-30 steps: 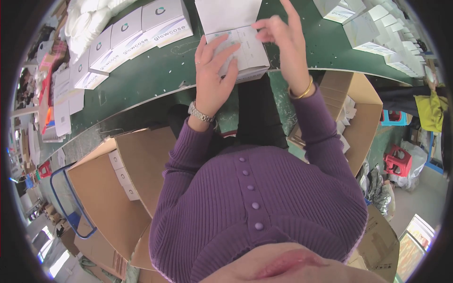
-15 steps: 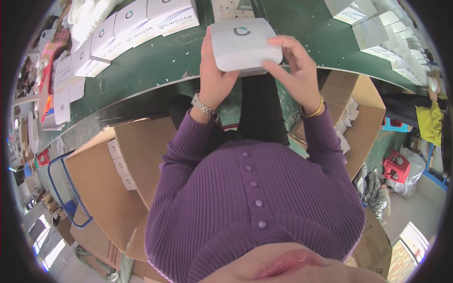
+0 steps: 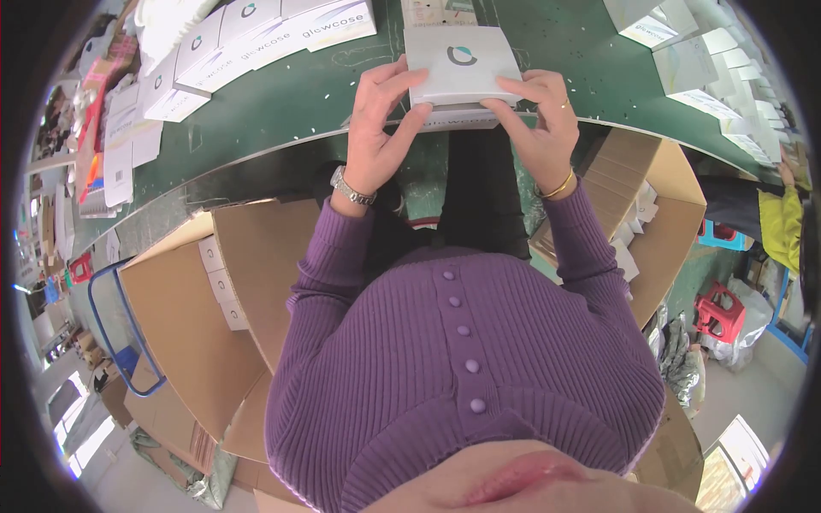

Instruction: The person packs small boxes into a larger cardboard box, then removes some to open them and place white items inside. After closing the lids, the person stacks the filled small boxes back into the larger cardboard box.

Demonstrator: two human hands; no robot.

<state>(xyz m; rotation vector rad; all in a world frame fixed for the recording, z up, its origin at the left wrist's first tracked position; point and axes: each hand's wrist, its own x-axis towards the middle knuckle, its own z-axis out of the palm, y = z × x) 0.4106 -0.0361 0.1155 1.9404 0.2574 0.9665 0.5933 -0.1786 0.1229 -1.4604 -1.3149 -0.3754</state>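
Note:
A white glowcose box (image 3: 463, 56) with a ring-shaped logo on its top is at the front edge of the green table. My left hand (image 3: 379, 128) pinches its front left corner, fingers on top and thumb at the front. At the front right corner, my right hand (image 3: 544, 124) grips in the same way. Below the lid's front edge shows a lower printed side (image 3: 459, 120) with "glowcose" on it. The box's interior is not visible.
Several glowcose boxes (image 3: 265, 41) line the table's back left. More white boxes (image 3: 684, 64) stand at the right. Open cardboard cartons with small white boxes flank me, left (image 3: 184, 333) and right (image 3: 671, 231). A person in a yellow top (image 3: 780, 227) is at far right.
The lid has come down level onto the front of the box, where it was tilted before. Both my hands have shifted to its front corners, with fingers over the top.

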